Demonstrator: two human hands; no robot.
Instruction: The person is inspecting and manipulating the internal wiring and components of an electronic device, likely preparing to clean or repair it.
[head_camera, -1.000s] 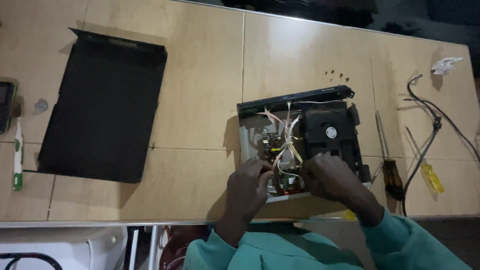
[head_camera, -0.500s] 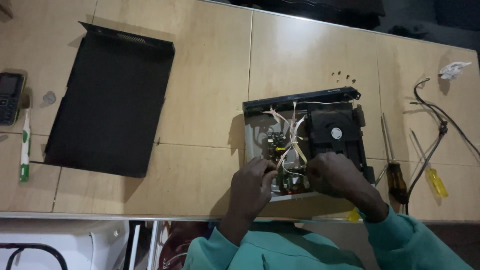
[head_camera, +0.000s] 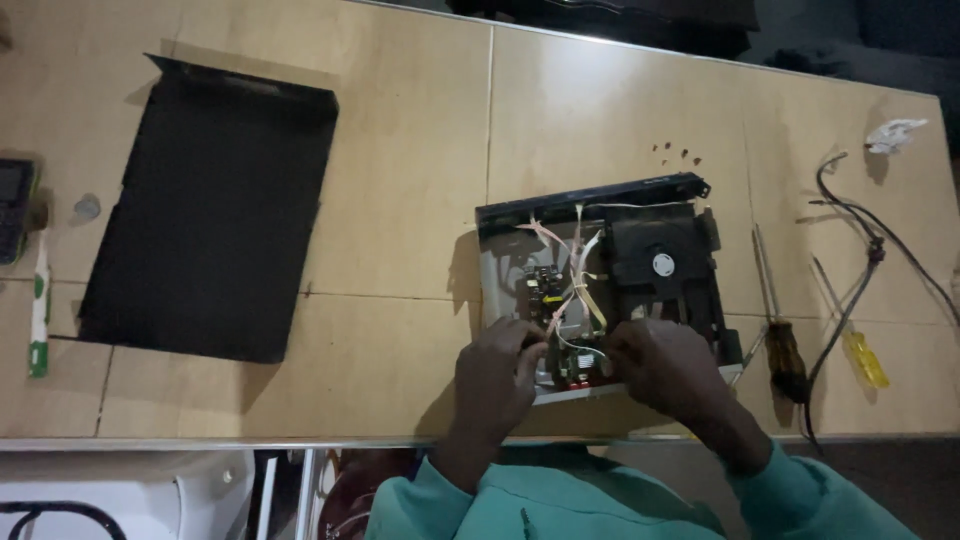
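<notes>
sleeves: my teal sleeves at the bottom edge, nearest to me.
left hand: my left hand rests on the near left corner of the player, fingers curled down onto the board edge. Can't tell whether they pinch anything.
right hand: my right hand sits on the near edge, just right of the green board, fingers bent over the chassis. Grip on anything not visible, can't tell.
player: open case, lid off, on the table near the front edge, right of centre.
inside player: circuit board at left, pale ribbon cables crossing the middle, black disc drive at right, black front panel along the far side.
right of player: brown-handled screwdriver just beside the case, yellow-handled screwdriver past it, black cable running far to near.
left: black lid lying flat, well apart from the player. Beyond it at the table edge a green-and-white pen and a phone.
far: small screws behind the front panel, crumpled paper at the far right.
vs 0.5 s ago: both hands on the same near edge, left fingers slightly further in toward the board. Player and lid unmoved on the table.
</notes>
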